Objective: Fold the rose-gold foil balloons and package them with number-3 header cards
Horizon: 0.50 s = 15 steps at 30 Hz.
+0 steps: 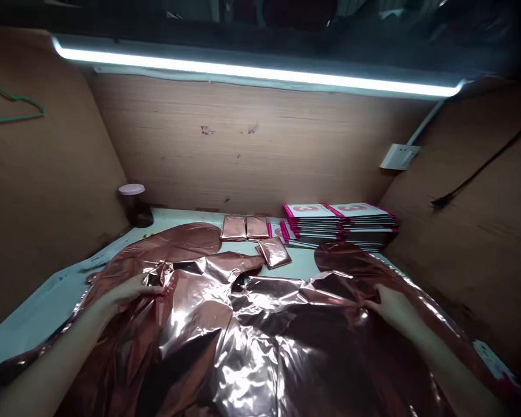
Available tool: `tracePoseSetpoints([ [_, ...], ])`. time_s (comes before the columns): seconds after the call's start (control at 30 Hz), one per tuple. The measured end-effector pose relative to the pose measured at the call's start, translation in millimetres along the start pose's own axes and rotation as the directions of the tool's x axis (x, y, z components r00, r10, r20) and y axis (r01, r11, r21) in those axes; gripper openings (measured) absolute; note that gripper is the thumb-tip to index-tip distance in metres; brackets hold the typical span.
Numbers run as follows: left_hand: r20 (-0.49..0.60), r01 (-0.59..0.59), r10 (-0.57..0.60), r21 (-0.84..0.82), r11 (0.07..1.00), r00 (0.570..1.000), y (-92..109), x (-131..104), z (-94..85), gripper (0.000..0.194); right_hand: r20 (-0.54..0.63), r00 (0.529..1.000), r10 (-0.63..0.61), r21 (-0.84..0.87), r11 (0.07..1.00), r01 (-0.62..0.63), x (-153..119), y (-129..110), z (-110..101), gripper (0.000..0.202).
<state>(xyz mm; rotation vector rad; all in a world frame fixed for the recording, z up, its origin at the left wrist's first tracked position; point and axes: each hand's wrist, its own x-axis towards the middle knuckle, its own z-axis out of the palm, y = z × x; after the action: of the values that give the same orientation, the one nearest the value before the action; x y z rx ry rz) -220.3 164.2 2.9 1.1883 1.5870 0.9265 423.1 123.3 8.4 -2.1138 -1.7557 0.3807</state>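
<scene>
Large, flat, shiny rose-gold foil balloons [252, 353] with rounded lobes cover most of the worktop, creased and reflecting the light. At the left, my left hand [134, 289] pinches a bunched fold of the foil between thumb and fingers. On the other side my right hand [386, 304] grips the foil, its fingertips partly hidden in the folds. Between the hands the foil is spread out. Just beyond it lie small folded foil squares [275, 252], one tilted, and further back a pair of folded foil packets [234, 227] side by side.
Stacks of pink-edged white packets [306, 211] printed with a 3 stand at the back right. A dark jar with a pale lid [132, 189] is in the back left corner. Wooden panels enclose the worktop, under a tube light [260, 74]. A socket [399, 157] sits at right.
</scene>
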Motion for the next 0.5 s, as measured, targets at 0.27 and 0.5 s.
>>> tracePoseSetpoints([
  [0.27, -0.023, -0.057, 0.054, -0.143, 0.988, 0.998, 16.1, 21.8, 3.3, 0.055, 0.035, 0.741, -0.671, -0.281, 0.705, 0.651, 84.7, -188.9, 102.6, 0.057],
  [0.5, -0.018, -0.070, 0.068, -0.302, 0.951, 0.998, 38.0, 19.9, -39.7, 0.062, -0.059, 0.608, -0.792, -0.406, 0.576, 0.710, 140.5, -269.5, 124.0, 0.015],
])
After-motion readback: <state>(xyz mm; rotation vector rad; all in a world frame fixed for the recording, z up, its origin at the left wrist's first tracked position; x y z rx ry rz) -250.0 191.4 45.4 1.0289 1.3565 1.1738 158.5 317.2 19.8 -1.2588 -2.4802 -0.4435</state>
